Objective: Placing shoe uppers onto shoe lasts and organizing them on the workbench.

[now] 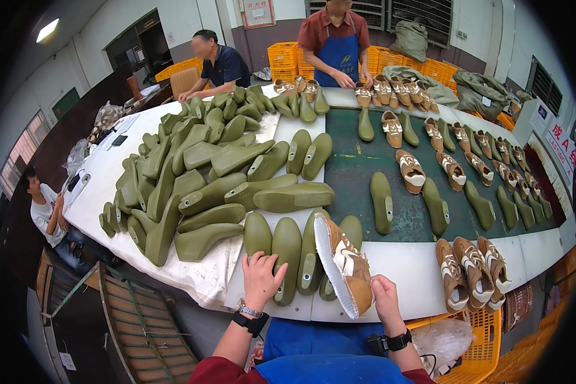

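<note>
Right hand (386,296) on shoe (350,264), crate (487,344) nearby.

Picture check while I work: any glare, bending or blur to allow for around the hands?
Head view: the ceiling lamp glares white at upper left; fisheye bends the front edge of the white table, and black fills the corners. Also in the head view, the left hand, right hand and raised brown shoe look fairly sharp, without strong glare.

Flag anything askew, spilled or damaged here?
The heap of green shoe lasts on the left looks jumbled, pointing every way, unlike the rowed shoes on the green surface; possibly just loose storage. No spill or damage stands out.
</note>
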`<action>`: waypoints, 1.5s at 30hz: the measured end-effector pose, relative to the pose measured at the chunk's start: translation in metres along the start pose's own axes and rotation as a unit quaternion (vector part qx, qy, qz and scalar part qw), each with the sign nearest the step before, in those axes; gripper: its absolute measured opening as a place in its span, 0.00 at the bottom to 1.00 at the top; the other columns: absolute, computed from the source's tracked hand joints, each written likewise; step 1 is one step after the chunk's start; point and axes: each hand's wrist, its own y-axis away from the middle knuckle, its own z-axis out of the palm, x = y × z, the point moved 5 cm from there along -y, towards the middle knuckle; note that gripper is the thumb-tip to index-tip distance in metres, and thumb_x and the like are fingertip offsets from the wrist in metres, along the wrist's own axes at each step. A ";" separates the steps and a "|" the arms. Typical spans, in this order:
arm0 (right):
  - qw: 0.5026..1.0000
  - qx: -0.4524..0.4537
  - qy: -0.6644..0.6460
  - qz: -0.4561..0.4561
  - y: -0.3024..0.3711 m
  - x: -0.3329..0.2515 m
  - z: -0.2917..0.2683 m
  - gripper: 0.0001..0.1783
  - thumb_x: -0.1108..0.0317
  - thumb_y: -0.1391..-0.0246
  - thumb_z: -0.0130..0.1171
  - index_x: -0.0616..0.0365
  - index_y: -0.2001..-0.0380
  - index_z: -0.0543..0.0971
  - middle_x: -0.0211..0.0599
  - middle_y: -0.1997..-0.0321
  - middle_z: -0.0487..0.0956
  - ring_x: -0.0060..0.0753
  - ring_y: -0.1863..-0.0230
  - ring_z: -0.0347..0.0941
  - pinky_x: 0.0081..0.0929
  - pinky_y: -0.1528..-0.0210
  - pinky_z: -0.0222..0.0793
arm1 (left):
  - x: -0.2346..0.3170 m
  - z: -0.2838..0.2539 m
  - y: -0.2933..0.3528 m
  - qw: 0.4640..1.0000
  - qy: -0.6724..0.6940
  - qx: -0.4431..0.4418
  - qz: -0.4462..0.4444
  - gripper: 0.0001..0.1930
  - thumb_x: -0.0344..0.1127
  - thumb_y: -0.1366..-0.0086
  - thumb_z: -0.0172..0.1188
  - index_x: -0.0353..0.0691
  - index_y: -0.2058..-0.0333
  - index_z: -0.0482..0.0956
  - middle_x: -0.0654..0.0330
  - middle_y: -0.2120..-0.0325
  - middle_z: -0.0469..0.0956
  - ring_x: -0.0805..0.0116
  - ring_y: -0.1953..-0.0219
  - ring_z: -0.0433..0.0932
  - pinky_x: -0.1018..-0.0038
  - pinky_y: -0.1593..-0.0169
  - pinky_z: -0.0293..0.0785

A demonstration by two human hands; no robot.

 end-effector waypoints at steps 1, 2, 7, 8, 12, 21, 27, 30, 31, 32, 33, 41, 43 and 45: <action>1.000 0.005 0.004 -0.006 0.001 0.000 -0.001 0.12 0.64 0.40 0.50 0.63 0.70 0.75 0.21 0.73 0.73 0.12 0.69 0.63 0.14 0.65 0.62 | 0.000 0.000 0.000 1.000 0.000 -0.001 0.000 0.17 0.46 0.45 0.61 0.39 0.64 0.79 0.57 0.68 0.78 0.59 0.54 0.70 0.52 0.42 0.54; 1.000 0.005 0.004 -0.006 0.001 0.000 -0.002 0.12 0.64 0.40 0.50 0.63 0.70 0.75 0.21 0.73 0.73 0.12 0.69 0.63 0.14 0.65 0.62 | 0.000 0.000 0.001 1.000 0.001 -0.001 0.000 0.17 0.46 0.45 0.61 0.39 0.64 0.79 0.57 0.68 0.78 0.59 0.54 0.70 0.52 0.42 0.54; 0.975 0.011 0.185 0.125 0.008 -0.008 -0.016 0.22 0.54 0.36 0.41 0.63 0.66 0.74 0.33 0.72 0.76 0.21 0.71 0.72 0.19 0.68 0.69 | 0.002 0.003 0.001 1.000 0.000 -0.010 0.000 0.17 0.46 0.45 0.61 0.39 0.64 0.79 0.58 0.68 0.78 0.59 0.53 0.70 0.52 0.42 0.54; 0.975 0.018 0.183 0.128 0.007 -0.006 -0.020 0.22 0.54 0.36 0.41 0.63 0.66 0.74 0.33 0.72 0.76 0.21 0.71 0.72 0.19 0.68 0.69 | 0.002 0.003 0.000 1.000 0.004 -0.015 0.005 0.17 0.46 0.45 0.61 0.39 0.64 0.79 0.58 0.68 0.78 0.59 0.53 0.70 0.52 0.42 0.54; 0.968 -0.055 -0.133 0.208 0.011 0.000 -0.010 0.23 0.52 0.36 0.40 0.63 0.57 0.71 0.39 0.68 0.77 0.27 0.70 0.76 0.22 0.67 0.74 | -0.002 0.002 -0.002 1.000 0.010 -0.027 -0.005 0.16 0.45 0.45 0.61 0.40 0.63 0.78 0.58 0.66 0.78 0.59 0.53 0.70 0.52 0.41 0.53; 0.981 -0.132 0.127 0.065 -0.065 -0.062 -0.024 0.14 0.67 0.45 0.58 0.63 0.58 0.72 0.31 0.70 0.76 0.19 0.74 0.74 0.20 0.73 0.72 | -0.004 0.004 0.000 0.999 0.004 -0.044 -0.018 0.16 0.45 0.44 0.60 0.39 0.63 0.78 0.58 0.66 0.78 0.58 0.52 0.69 0.51 0.41 0.52; 0.854 -0.056 0.515 -0.046 -0.199 -0.065 -0.038 0.18 0.62 0.57 0.62 0.54 0.61 0.78 0.44 0.61 0.79 0.49 0.59 0.75 0.38 0.57 0.70 | 0.003 0.006 -0.006 0.998 0.017 -0.058 -0.003 0.17 0.44 0.45 0.60 0.38 0.62 0.78 0.58 0.65 0.77 0.57 0.51 0.69 0.51 0.40 0.51; 0.811 -0.030 0.582 -0.049 -0.259 -0.042 -0.022 0.18 0.65 0.59 0.62 0.53 0.61 0.79 0.43 0.63 0.80 0.46 0.58 0.76 0.38 0.55 0.71 | -0.001 0.004 -0.005 0.998 0.011 -0.066 -0.017 0.15 0.41 0.46 0.60 0.39 0.63 0.77 0.58 0.64 0.77 0.56 0.52 0.68 0.52 0.40 0.51; 0.812 -0.024 0.581 -0.047 -0.275 -0.030 -0.021 0.18 0.65 0.59 0.62 0.53 0.61 0.79 0.43 0.63 0.80 0.46 0.58 0.76 0.38 0.55 0.71 | 0.001 0.003 -0.006 0.998 0.012 -0.067 -0.011 0.15 0.41 0.46 0.60 0.39 0.63 0.77 0.58 0.64 0.77 0.56 0.52 0.68 0.52 0.40 0.51; 0.792 -0.033 0.609 -0.010 -0.291 -0.015 -0.021 0.16 0.66 0.59 0.62 0.54 0.62 0.80 0.44 0.62 0.80 0.45 0.58 0.76 0.38 0.55 0.71 | 0.002 0.003 -0.007 0.997 0.015 -0.073 -0.016 0.15 0.41 0.46 0.60 0.39 0.63 0.77 0.58 0.64 0.77 0.56 0.52 0.68 0.52 0.40 0.51; 0.771 -0.049 0.634 0.024 -0.306 0.000 -0.015 0.15 0.66 0.58 0.62 0.55 0.63 0.80 0.46 0.62 0.80 0.45 0.58 0.77 0.38 0.55 0.72 | 0.000 0.003 -0.006 0.997 0.012 -0.078 -0.026 0.15 0.42 0.46 0.60 0.39 0.63 0.77 0.58 0.64 0.77 0.56 0.52 0.68 0.52 0.40 0.51; 0.849 0.124 0.490 -0.156 -0.368 0.046 -0.030 0.21 0.69 0.56 0.60 0.53 0.54 0.77 0.46 0.60 0.78 0.49 0.55 0.74 0.39 0.52 0.71 | 0.005 0.008 -0.008 0.996 0.025 -0.079 -0.013 0.17 0.43 0.48 0.61 0.39 0.62 0.77 0.60 0.65 0.77 0.57 0.53 0.69 0.50 0.41 0.51; 0.864 0.101 0.461 -0.177 -0.358 0.043 -0.019 0.22 0.67 0.55 0.59 0.54 0.52 0.75 0.47 0.60 0.78 0.48 0.55 0.74 0.38 0.52 0.71 | 0.001 0.008 -0.006 0.997 0.020 -0.072 -0.011 0.17 0.43 0.48 0.61 0.39 0.62 0.77 0.60 0.65 0.77 0.57 0.53 0.69 0.50 0.41 0.51; 0.917 -0.068 0.384 -0.079 -0.332 0.042 0.002 0.21 0.67 0.55 0.59 0.55 0.54 0.76 0.45 0.61 0.79 0.45 0.57 0.75 0.35 0.54 0.71 | -0.004 0.008 -0.003 0.998 0.009 -0.060 -0.010 0.17 0.43 0.47 0.61 0.39 0.63 0.77 0.60 0.65 0.77 0.57 0.53 0.69 0.50 0.41 0.51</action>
